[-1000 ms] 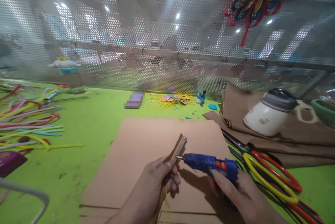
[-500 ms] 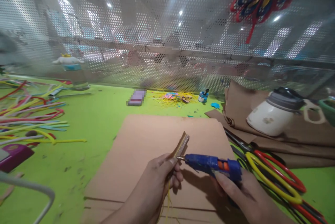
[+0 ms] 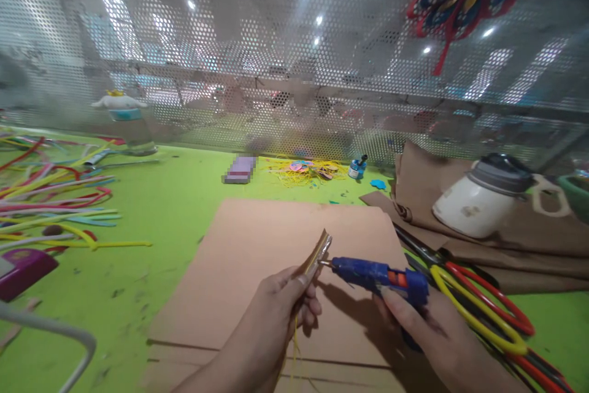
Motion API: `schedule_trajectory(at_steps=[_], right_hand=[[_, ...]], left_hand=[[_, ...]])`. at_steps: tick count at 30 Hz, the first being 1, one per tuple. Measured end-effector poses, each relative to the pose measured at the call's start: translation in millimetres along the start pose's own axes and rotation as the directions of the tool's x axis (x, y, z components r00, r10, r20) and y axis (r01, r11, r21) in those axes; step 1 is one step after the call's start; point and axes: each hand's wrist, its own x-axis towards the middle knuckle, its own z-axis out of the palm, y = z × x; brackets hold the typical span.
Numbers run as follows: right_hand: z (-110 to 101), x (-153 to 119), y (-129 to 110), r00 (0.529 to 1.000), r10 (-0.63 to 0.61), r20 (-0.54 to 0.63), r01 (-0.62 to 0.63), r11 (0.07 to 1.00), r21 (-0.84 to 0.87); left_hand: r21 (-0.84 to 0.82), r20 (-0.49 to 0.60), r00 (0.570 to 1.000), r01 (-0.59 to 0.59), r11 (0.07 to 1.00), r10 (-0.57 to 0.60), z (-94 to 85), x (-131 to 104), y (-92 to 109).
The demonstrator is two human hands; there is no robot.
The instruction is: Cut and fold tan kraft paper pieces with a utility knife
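Note:
A narrow folded brown strip with yellow strings hanging below it is pinched in my left hand. The strip tilts up to the right, and its edge looks shiny. My right hand is wrapped round a blue glue gun with an orange part. The gun's metal nozzle points left and is at the strip's right edge, just above my left thumb. Both hands are over a stack of light brown sheets.
Scissors with red and yellow handles lie at right, near a white mug on brown cloth. Colored strips cover the left. Behind are yellow shreds, a blue bottle and a perforated screen.
The glue gun in my right hand has moved slightly up, its nozzle shifting up and right along the strip's edge. My left hand has stayed nearly still.

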Motion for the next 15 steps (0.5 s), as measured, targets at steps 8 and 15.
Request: schedule_trajectory(at_steps=[8, 15], right_hand=[[-5.4, 2.1, 3.5, 0.995, 0.062, 0.073, -0.063, 0.998, 0.012], [-3.3, 6.4, -4.1, 0.997, 0.040, 0.067, -0.043, 0.998, 0.052]], left_hand=[[0.006, 0.001, 1.000, -0.004, 1.000, 0.004, -2.1, 3.3, -1.0], [0.047, -0.034, 0.999, -0.003, 0.999, 0.005, 2.1, 0.2, 1.6]])
